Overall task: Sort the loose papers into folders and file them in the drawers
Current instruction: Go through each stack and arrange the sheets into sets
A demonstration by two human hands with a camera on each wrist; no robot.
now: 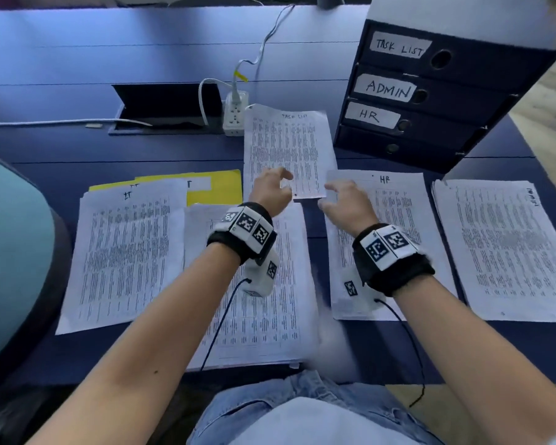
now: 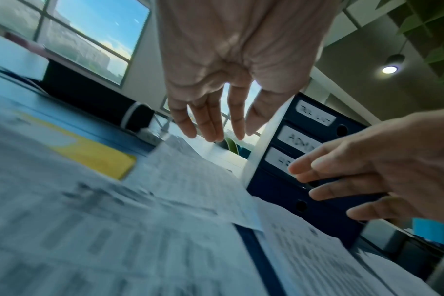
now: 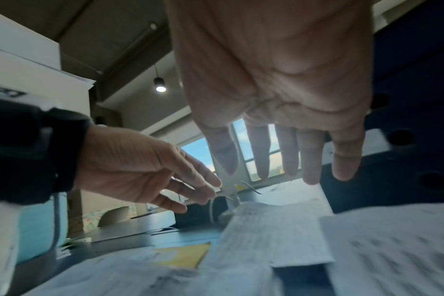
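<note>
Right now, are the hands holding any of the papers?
No. Both the left hand and the right hand are open above the desk, reaching toward the TASK LIST paper, with nothing held.

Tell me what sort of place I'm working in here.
Most likely an office: a dark blue desk spread with printed papers, a drawer unit labelled TASK LIST, ADMIN and HR, and a power strip by a cable hatch.

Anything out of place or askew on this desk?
Mostly tidy. The TASK LIST sheet lies slightly tilted, its near corner overlapping the HR pile. The yellow folder is half buried under the IT pile. No damage visible.
</note>
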